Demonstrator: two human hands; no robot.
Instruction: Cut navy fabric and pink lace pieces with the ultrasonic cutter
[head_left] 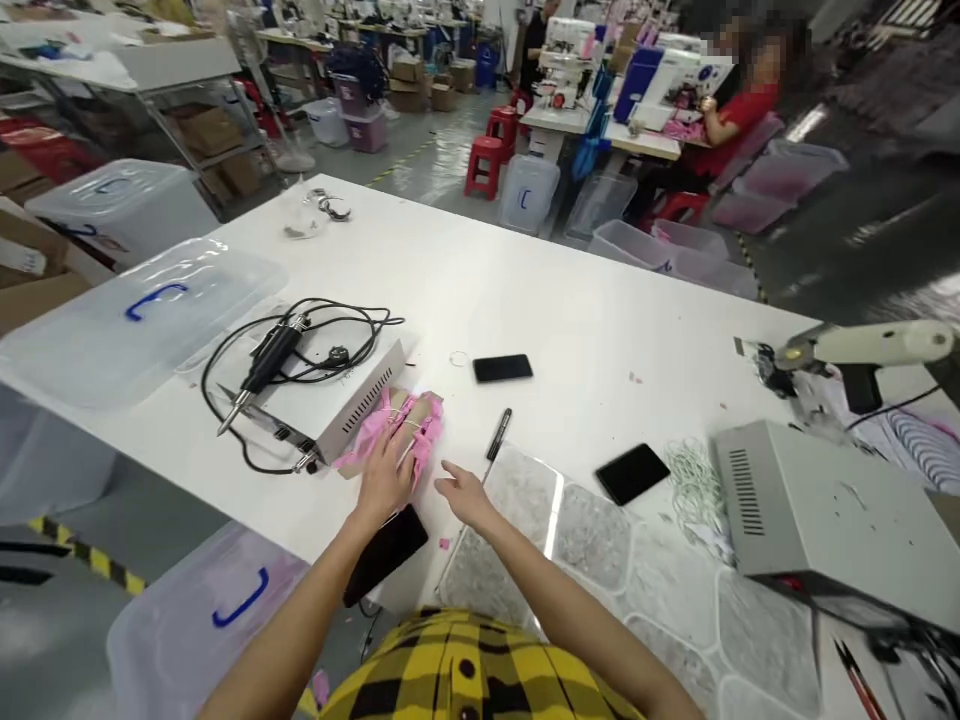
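My left hand [384,478] is over a pink fabric bundle [429,425] tied with a pale band, its fingers closed on the near side. Tan pieces show among the pink cloth; what they are I cannot tell. The bundle lies against the vented side of a grey-white box unit [367,400]. To its right, my right hand [463,494] hovers apart from the bundle, fingers loosely spread and holding nothing. A dark tablet-like device [390,560] lies partly beneath my left wrist. Near my right hand is a black marker [499,435].
A black pen-shaped tool [271,358] with coiled cable rests on the box unit. Two phones [502,368] [634,473] lie on the white table [525,290]. Rubber bands [694,485] and a grey machine box [847,500] are at right. A clear lid [142,320] overhangs the left edge.
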